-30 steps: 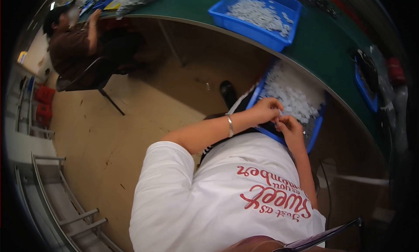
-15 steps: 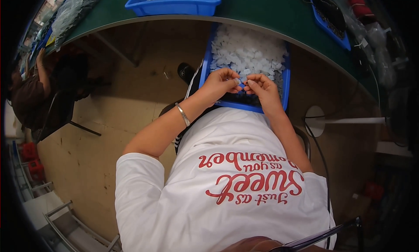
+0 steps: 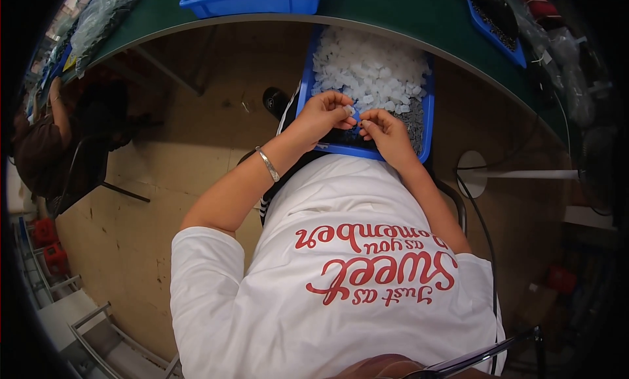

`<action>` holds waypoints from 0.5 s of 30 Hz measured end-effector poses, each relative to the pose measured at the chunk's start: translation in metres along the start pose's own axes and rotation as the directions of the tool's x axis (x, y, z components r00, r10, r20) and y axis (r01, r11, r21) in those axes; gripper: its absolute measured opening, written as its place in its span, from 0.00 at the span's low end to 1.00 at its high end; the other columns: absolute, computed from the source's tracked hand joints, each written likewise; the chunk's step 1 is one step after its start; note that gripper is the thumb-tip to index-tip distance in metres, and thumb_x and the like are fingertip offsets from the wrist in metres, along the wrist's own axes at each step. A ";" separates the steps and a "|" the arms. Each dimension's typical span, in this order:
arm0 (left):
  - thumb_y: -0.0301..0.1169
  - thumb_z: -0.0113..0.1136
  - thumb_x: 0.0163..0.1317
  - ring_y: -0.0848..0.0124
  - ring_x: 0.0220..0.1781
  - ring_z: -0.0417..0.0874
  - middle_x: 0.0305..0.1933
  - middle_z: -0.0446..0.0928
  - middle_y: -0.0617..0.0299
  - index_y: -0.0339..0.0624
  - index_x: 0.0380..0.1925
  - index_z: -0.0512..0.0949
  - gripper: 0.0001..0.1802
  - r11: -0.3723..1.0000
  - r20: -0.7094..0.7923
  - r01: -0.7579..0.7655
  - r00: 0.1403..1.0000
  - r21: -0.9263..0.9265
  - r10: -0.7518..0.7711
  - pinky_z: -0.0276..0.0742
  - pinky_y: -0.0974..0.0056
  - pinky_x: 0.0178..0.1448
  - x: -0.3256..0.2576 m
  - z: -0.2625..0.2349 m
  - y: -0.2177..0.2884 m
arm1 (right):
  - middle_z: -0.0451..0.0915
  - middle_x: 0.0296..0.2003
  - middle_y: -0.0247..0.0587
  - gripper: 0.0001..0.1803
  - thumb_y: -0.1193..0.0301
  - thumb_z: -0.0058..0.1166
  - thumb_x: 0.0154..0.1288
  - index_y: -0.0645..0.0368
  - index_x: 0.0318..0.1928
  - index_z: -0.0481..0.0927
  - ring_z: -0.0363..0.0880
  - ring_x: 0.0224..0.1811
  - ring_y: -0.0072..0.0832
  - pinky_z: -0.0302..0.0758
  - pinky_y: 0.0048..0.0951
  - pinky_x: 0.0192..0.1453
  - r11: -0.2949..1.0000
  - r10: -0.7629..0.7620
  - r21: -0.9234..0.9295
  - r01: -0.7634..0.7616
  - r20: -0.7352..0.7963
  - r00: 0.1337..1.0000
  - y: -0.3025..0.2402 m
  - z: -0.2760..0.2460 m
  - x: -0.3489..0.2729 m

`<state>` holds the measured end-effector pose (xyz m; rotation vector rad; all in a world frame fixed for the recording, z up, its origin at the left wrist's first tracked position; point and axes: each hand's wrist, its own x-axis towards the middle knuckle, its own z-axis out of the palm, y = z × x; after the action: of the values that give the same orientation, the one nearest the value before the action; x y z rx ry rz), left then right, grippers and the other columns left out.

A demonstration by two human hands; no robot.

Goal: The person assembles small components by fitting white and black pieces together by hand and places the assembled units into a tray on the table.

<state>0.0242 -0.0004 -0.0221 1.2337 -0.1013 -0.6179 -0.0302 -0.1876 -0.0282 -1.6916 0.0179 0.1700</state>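
On my lap rests a blue tray (image 3: 428, 110), its far end under the green table. A heap of small translucent white plastic pieces (image 3: 370, 64) fills most of it, with small dark grey pieces (image 3: 414, 124) along the right side and near end. Over the near part of the tray, my left hand (image 3: 325, 117) pinches one small white plastic piece (image 3: 352, 111) between thumb and fingers. Close beside it, my right hand (image 3: 388, 134) is closed in a pinch. Whatever lies between its fingertips is too small to make out.
The green table (image 3: 386, 12) curves across in front, bearing a blue tray of white pieces (image 3: 252, 4) and another blue tray with dark contents (image 3: 498, 31). Plastic bags (image 3: 108, 18) lie far left. A person (image 3: 42, 139) sits at the left. A white round-based stand (image 3: 473, 177) is right.
My right hand has drawn slightly down and away from the left fingertips. The white piece in my left hand shows more plainly. The whole view has shifted a little.
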 end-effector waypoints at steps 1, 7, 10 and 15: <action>0.23 0.54 0.65 0.73 0.38 0.82 0.39 0.77 0.59 0.32 0.46 0.72 0.11 1.000 0.012 -0.001 1.000 -0.011 0.001 0.81 0.72 0.45 0.000 -0.001 -0.001 | 0.80 0.35 0.34 0.09 0.76 0.49 0.68 0.64 0.45 0.77 0.78 0.34 0.17 0.76 0.20 0.40 1.000 -0.001 0.000 0.001 0.000 1.000 0.000 0.001 -0.001; 0.22 0.54 0.64 0.74 0.37 0.82 0.38 0.77 0.59 0.32 0.46 0.72 0.11 1.000 -0.003 -0.012 1.000 0.008 0.012 0.80 0.72 0.44 0.001 -0.002 -0.002 | 0.81 0.33 0.35 0.07 0.77 0.50 0.67 0.63 0.44 0.78 0.78 0.33 0.17 0.76 0.20 0.39 0.983 -0.024 -0.182 0.035 0.060 0.998 -0.006 0.008 -0.005; 0.22 0.55 0.63 0.76 0.36 0.80 0.37 0.77 0.60 0.33 0.45 0.73 0.11 0.999 -0.010 -0.027 1.000 0.024 0.027 0.79 0.72 0.42 0.001 -0.001 -0.001 | 0.81 0.32 0.35 0.07 0.77 0.51 0.66 0.64 0.43 0.78 0.78 0.33 0.17 0.76 0.20 0.39 0.971 -0.043 -0.233 0.059 0.073 0.996 -0.006 0.008 -0.005; 0.23 0.56 0.62 0.77 0.33 0.79 0.34 0.76 0.62 0.34 0.44 0.73 0.10 0.997 -0.041 -0.031 0.999 0.064 0.033 0.77 0.73 0.39 0.002 0.000 0.002 | 0.80 0.29 0.32 0.07 0.75 0.52 0.65 0.64 0.42 0.79 0.77 0.31 0.17 0.75 0.20 0.38 0.992 -0.042 -0.123 0.036 -0.043 0.998 -0.015 -0.004 -0.002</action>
<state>0.0262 -0.0010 -0.0203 1.3034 -0.1060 -0.5642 -0.0296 -0.1901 -0.0125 -1.8169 0.0083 0.1047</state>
